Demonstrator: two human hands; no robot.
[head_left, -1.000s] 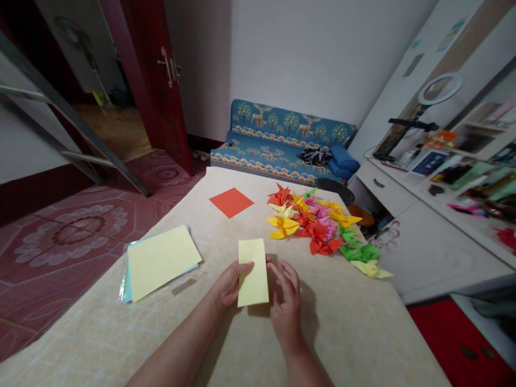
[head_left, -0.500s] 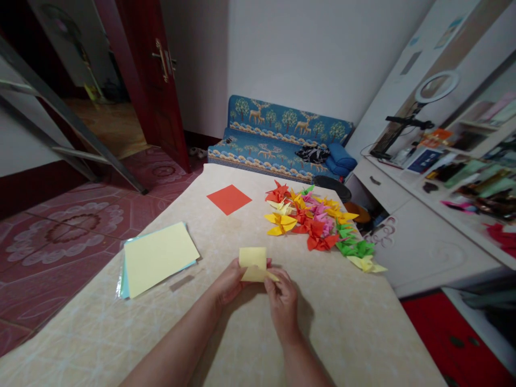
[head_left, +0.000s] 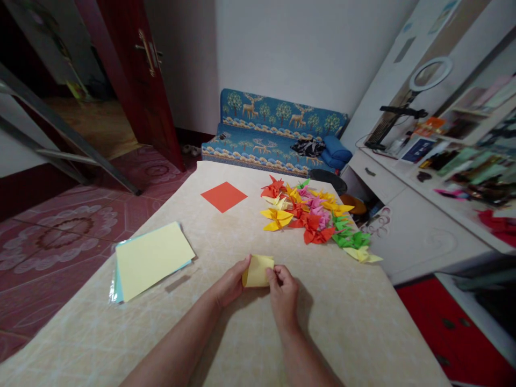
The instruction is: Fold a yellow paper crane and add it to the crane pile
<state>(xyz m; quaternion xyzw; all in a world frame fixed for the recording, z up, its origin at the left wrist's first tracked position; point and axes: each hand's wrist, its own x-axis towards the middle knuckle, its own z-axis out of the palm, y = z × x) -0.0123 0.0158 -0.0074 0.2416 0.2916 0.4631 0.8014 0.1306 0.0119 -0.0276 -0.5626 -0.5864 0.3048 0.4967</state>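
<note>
**Yellow paper [head_left: 258, 270] doubled over between two hands, near middle of the worktop [head_left: 226, 236]**

Through the head camera I have the yellow paper bent over on itself, with a rounded fold at its left side. It is held at the near middle of the pale, patterned worktop; whether its lower edge touches the surface I cannot tell. My left hand [head_left: 234, 280] has its grip closed on the paper's left side, thumb along the edge, the other fingers mostly hidden. My right hand [head_left: 283, 293] pinches the right side between thumb and curled fingers.

Beyond the hands, slightly to the left, a flat red sheet [head_left: 224, 197] lies with one corner pointing toward me. To the left I see a stack of sheets [head_left: 155, 258], pale yellow on top, with blue and clear wrapping showing at its edges. On the far right sits a cluster of folded paper figures [head_left: 316, 215] in red, orange, yellow, pink and green, crowded together and touching.

Past the worktop's far edge stands a blue sofa [head_left: 258, 142] patterned with deer and trees. On the far left is a dark red door [head_left: 133, 80]; to the right, a white dresser [head_left: 403, 231] carries a ring light [head_left: 431, 82] and assorted items.
</note>
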